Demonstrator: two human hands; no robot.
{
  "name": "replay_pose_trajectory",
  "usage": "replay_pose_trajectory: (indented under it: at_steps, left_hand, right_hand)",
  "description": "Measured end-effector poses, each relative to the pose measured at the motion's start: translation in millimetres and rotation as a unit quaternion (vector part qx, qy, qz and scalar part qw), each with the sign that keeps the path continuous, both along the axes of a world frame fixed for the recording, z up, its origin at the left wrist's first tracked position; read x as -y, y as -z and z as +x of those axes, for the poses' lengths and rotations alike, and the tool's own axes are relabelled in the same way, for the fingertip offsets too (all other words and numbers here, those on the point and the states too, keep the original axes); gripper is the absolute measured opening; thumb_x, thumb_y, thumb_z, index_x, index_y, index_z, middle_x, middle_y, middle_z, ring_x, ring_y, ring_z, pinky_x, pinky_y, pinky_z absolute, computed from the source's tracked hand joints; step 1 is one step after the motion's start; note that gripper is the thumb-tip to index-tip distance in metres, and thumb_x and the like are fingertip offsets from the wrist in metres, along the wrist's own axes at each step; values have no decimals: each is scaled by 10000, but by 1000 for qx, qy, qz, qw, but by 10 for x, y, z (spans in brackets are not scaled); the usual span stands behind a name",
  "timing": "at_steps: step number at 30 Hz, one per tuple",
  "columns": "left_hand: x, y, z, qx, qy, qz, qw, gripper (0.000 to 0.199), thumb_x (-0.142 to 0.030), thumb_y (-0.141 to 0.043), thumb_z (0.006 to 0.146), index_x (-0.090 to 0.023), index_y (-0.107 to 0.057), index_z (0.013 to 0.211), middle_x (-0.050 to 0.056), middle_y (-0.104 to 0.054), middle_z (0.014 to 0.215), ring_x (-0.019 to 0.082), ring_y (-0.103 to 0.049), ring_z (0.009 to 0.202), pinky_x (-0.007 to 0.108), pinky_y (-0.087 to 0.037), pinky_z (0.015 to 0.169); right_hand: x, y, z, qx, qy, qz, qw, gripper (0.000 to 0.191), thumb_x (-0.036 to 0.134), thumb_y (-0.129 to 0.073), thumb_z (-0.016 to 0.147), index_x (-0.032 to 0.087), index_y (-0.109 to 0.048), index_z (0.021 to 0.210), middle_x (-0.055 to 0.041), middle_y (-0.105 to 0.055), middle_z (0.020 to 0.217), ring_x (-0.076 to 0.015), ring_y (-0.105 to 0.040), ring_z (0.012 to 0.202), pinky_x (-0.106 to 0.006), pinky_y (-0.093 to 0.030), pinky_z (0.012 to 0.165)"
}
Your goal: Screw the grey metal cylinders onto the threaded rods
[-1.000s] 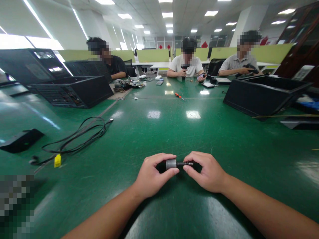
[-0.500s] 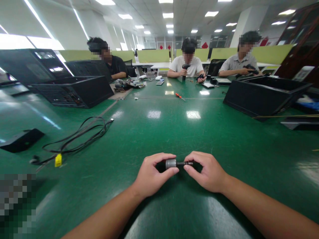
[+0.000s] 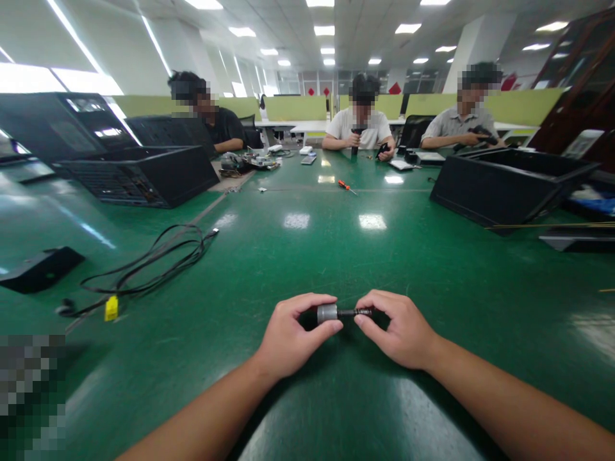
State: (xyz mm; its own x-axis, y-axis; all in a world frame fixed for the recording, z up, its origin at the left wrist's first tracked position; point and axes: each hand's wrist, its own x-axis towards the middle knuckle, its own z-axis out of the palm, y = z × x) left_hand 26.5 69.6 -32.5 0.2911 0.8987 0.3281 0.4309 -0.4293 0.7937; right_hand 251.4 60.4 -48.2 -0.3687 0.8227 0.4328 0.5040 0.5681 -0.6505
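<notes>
Between my hands, just above or on the green table (image 3: 307,256), lies a short tool bit (image 3: 327,312) with a grey metal cylinder at its left end and a thin dark shaft pointing right. My left hand (image 3: 294,336) has its thumb and fingers around the grey cylinder. With thumb and forefinger, my right hand (image 3: 400,330) pinches the shaft near its right end. The bit is held roughly level. Whether it touches the tabletop, I cannot tell.
To the left lies a looped black cable (image 3: 158,262) with a yellow tag (image 3: 111,308), near a black box (image 3: 43,267). Black computer cases (image 3: 144,176) (image 3: 509,186) stand on both sides. An orange screwdriver (image 3: 346,187) lies ahead. Three people sit across the table.
The bit and my left hand have shifted very slightly left; both hands keep their grip. Across the table, the middle person's hands and held items have moved a little.
</notes>
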Motion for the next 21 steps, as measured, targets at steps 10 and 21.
replay_pose_trajectory:
  at_steps: [10, 21]
  left_hand:
    - [7, 4, -3, 4, 1, -5, 1000, 275, -291, -780, 732, -205, -753, 992, 49, -776, 902, 219, -716, 816, 343, -556, 804]
    - [-5, 18, -12, 6, 0, -11, 1000, 283, -287, -790, 728, -208, -753, 997, 43, -773, 909, 219, -714, 817, 344, -549, 813]
  right_hand:
    - [-3, 5, 4, 2, 2, 4, 1000, 46, 240, -621, 881, 207, -650, 896, -4, -652, 762, -161, -601, 691, -281, -437, 662]
    - [-5, -11, 4, -1, 4, -5, 1000, 46, 229, -610, 883, 201, -646, 890, -5, -647, 768, -160, -598, 697, -284, -429, 672]
